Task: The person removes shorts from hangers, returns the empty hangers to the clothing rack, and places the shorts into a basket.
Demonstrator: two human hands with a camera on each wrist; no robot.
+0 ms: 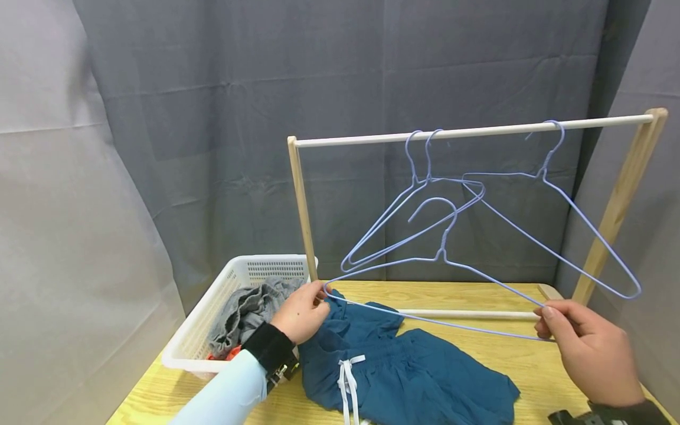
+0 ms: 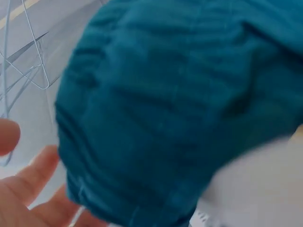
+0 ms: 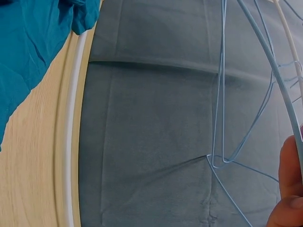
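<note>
A light blue wire hanger [image 1: 441, 260] is held level above the table between both hands. My left hand [image 1: 305, 310] pinches its left corner, right over the teal shorts [image 1: 404, 369] with a white drawstring that lie on the wooden table [image 1: 531, 360]. My right hand [image 1: 581, 342] pinches the hanger's right corner; one fingertip [image 3: 289, 189] shows beside the wire [image 3: 272, 71] in the right wrist view. The teal shorts [image 2: 180, 109] fill the left wrist view, with my fingers [image 2: 28, 189] at the lower left.
A wooden rack with a white rail [image 1: 473, 131] stands at the back, three more blue hangers [image 1: 552, 195] hooked on it. A white basket [image 1: 234, 295] with grey and orange clothes sits on the left. A grey curtain hangs behind.
</note>
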